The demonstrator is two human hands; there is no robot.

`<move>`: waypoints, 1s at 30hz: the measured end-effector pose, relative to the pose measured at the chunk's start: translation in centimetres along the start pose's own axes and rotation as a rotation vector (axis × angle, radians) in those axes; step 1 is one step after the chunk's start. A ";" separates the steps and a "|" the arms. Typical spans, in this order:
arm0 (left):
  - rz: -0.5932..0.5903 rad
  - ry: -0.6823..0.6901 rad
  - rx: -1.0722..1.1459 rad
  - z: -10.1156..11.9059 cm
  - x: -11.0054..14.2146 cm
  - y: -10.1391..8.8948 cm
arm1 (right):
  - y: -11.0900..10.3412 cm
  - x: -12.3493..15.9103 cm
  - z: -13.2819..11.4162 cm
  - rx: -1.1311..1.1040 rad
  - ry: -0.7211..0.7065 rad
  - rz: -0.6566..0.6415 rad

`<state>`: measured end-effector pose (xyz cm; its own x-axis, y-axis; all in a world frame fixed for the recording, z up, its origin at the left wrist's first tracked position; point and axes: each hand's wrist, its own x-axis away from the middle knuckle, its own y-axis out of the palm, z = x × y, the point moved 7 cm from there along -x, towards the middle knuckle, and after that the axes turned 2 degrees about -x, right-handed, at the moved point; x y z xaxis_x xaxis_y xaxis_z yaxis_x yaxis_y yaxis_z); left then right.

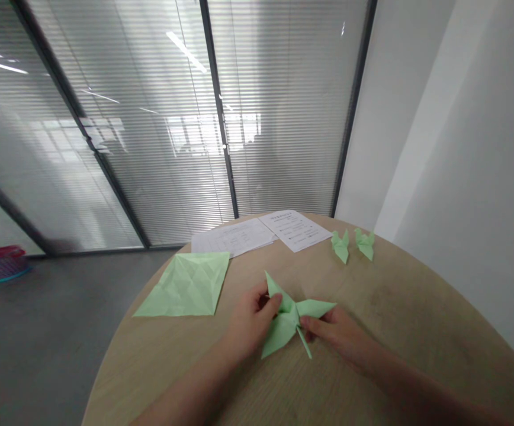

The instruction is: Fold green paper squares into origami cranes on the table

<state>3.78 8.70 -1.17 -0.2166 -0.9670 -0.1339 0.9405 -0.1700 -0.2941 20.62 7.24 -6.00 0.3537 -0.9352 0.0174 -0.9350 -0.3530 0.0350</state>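
Observation:
A partly folded light green origami paper figure (282, 326) is held between my hands just above the round table. It has several pointed flaps, one of them thin and pointing toward me. My left hand (252, 319) pinches its left side, thumb on top and the other fingers mostly behind the paper. On the opposite side my right hand (332, 331) grips the figure near its middle, by the base of the thin flap, with thumb and fingers closed. The fingertips under the paper are hidden.
A creased green paper sheet (190, 287) lies at the left of the wooden table (399, 313). Printed papers (295, 229) sit at the back. Two small folded green figures, one left (340, 245) and one right (365, 244), stand back right. A basket (2, 263) is on the floor.

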 end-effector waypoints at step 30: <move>-0.045 0.655 -0.496 6.3 2.6 0.2 | -0.9 0.0 -1.4 -0.082 -0.106 0.116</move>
<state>5.05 4.98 4.43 -0.5048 -0.6282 -0.5920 0.7356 0.0458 -0.6758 21.46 7.59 -4.66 0.2352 -0.9687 -0.0791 -0.9623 -0.2435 0.1208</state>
